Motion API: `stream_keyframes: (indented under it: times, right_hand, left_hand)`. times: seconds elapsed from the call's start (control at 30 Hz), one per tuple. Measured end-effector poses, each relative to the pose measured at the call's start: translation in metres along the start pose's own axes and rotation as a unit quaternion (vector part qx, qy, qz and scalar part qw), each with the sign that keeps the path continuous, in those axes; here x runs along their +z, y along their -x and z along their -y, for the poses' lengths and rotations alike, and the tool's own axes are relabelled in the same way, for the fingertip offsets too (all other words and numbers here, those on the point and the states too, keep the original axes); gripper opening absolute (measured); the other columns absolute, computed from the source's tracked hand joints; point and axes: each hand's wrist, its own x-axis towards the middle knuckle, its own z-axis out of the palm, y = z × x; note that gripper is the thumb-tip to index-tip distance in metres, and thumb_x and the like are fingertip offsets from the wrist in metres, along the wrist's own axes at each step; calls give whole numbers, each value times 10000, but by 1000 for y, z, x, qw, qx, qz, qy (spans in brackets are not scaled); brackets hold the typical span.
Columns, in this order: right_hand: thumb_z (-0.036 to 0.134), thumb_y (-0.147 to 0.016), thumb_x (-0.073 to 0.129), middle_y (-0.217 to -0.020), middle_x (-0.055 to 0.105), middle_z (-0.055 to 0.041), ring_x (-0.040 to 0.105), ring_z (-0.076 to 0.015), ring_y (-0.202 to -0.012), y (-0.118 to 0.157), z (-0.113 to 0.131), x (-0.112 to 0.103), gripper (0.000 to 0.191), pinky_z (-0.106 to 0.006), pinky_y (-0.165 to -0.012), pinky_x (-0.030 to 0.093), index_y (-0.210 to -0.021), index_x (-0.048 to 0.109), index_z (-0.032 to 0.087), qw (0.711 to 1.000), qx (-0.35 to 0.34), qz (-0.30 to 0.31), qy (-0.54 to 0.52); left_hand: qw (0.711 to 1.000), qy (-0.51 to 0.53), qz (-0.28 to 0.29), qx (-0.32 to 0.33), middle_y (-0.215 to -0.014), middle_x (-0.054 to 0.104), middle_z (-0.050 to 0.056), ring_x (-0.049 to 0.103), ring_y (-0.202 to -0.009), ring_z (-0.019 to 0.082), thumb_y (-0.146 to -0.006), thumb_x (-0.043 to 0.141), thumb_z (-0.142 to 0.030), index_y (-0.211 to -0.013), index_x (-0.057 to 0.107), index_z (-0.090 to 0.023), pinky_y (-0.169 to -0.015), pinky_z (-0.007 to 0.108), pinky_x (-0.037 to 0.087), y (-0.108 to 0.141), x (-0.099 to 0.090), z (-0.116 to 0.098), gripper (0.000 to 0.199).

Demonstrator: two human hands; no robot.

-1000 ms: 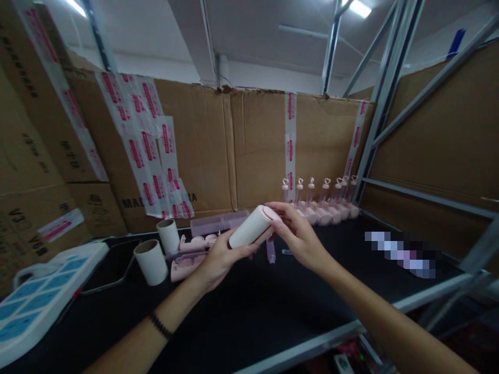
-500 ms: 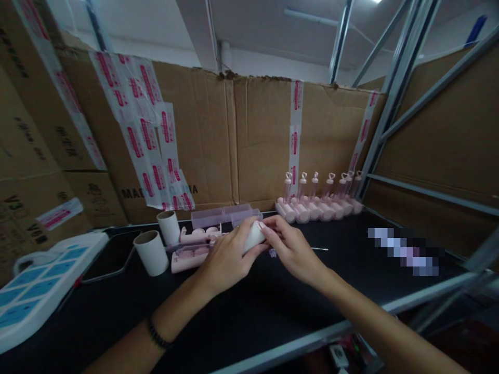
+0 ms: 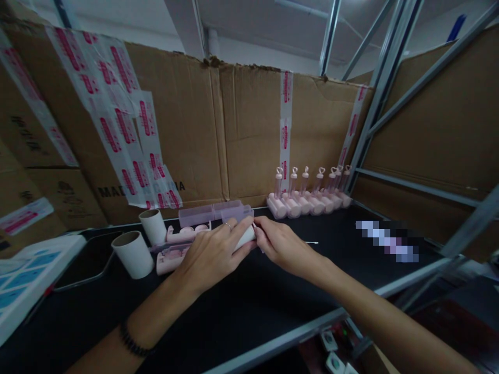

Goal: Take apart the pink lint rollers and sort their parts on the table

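Note:
A short white roll (image 3: 245, 238) is held in front of me above the black surface. My left hand (image 3: 218, 244) wraps round it, and the palm and fingers cover much of its body. At its right end, the fingers of my right hand (image 3: 273, 236) are pinched against the edge, and the fingertips are partly hidden. Behind my left hand lie pink molded parts (image 3: 175, 257) and clear lilac plastic cases (image 3: 198, 214). Two white cardboard tubes (image 3: 134, 257) stand left of these parts.
Finished-looking pink rollers with heart-shaped loops (image 3: 302, 202) line the back right. A thin white-tipped stick (image 3: 312, 242) lies beyond my right hand. To the left are a dark tray-like panel (image 3: 88, 262) and a white power strip (image 3: 29, 280). Cardboard walls (image 3: 187, 130) and a metal rail (image 3: 280, 340) border the surface.
The view has shifted slightly right, so things appear further left. My left hand has turned further over the white roll, covering more of it, and my right fingers remain at its end.

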Motion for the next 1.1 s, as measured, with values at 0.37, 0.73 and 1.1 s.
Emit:
stream_keyframes:
  times: [0.37,0.73,1.1]
  right_hand:
    - [301,-1064,312,-948,685,-111,697,-247,-851,-1,19,5,241,-381,-773,520,-1104,517,180,996,66,-44,35]
    - [338,-1061,304,-840,666,-87,632,-175,-557,-2,16,10,246,-298,-537,489,-1038,507,200,994,99,-28,-22]
    - [496,-1063,339,-922,666,-68,665,-206,-767,-10,4,22,339,-315,-655,530,-1055,534,219,989,71,-81,-100]
  left_hand:
    - [999,-3,-39,-23,-1091,715,66,702,-907,251,-1041,462,-423,-1389,535,-275,-651,299,460,1,-1,-8,384]
    - [998,10,-35,-55,-1094,693,74,687,-942,243,-1019,518,-451,-1397,557,-305,-723,288,485,4,1,-15,407]
    - [980,132,-106,-106,-1235,668,73,684,-1074,248,-1013,533,-448,-1362,503,-241,-849,315,524,7,6,-9,407]
